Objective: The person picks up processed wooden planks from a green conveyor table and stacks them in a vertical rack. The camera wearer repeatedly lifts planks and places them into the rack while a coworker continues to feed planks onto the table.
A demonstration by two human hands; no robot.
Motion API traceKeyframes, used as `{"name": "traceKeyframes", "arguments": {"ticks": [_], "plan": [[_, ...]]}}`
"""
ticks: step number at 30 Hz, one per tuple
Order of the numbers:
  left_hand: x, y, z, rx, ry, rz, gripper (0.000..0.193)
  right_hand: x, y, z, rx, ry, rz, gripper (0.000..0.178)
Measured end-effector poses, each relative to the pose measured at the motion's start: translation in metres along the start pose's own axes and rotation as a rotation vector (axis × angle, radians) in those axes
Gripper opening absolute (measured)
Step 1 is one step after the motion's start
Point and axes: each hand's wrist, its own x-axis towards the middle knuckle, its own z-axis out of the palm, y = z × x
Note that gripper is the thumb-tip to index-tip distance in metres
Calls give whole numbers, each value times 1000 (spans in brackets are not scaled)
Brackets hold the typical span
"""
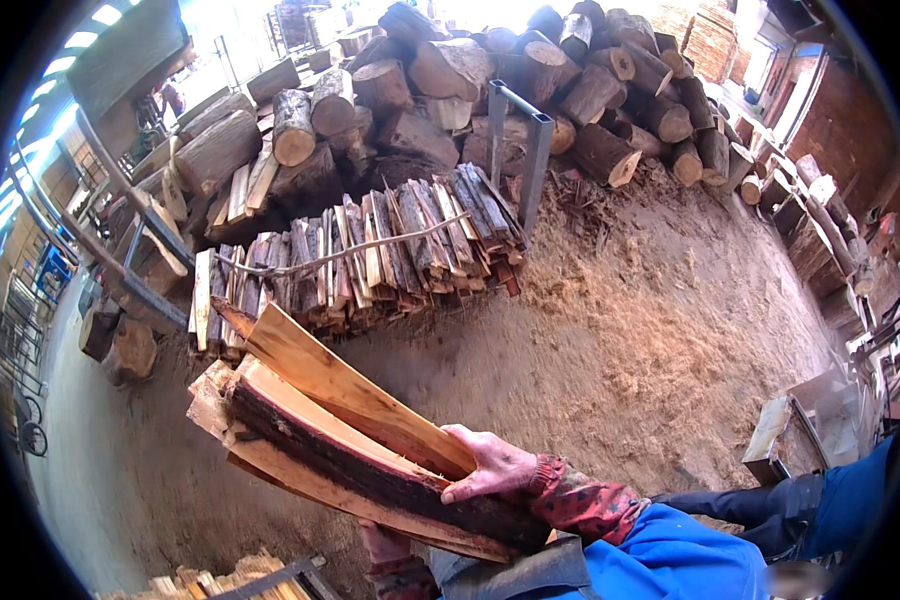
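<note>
A bundle of long split wooden slabs [355, 455], some with dark bark along their edges, lies across my arms and slants up to the left. My right hand [490, 465] is closed over the near end of it, the thumb against the bark side and the fingers on the upper slab. From below, my left hand [382, 540] holds the bundle, and the wood hides most of its fingers. Beyond the slabs' far end stands a row of stacked split wood [360, 250] with a thin strap across it, next to a metal upright frame [535, 165].
A large heap of round logs [450, 70] rises behind the row. Sawdust covers the ground [650, 330] to the right. Another metal rack [280, 580] with cut wood is at the lower left. Dark trousers [740, 505] and scrap wood [795, 440] show at right.
</note>
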Motion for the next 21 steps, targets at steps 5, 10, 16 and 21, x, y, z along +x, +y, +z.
{"name": "traceKeyframes", "arguments": {"ticks": [5,10,16,21], "plan": [[106,-6,9,-40,-38,-61,98,74,10,-57,-69,35,89,89],[211,-5,34,-127,-117,-139,92,140,4,-103,-72,143,200,89],[321,-13,74,-214,-198,-250,84,187,22,-173,-143,317,133,91],[396,-31,127,-144,-157,-268,84,219,54,-244,-84,383,119,92]]}}
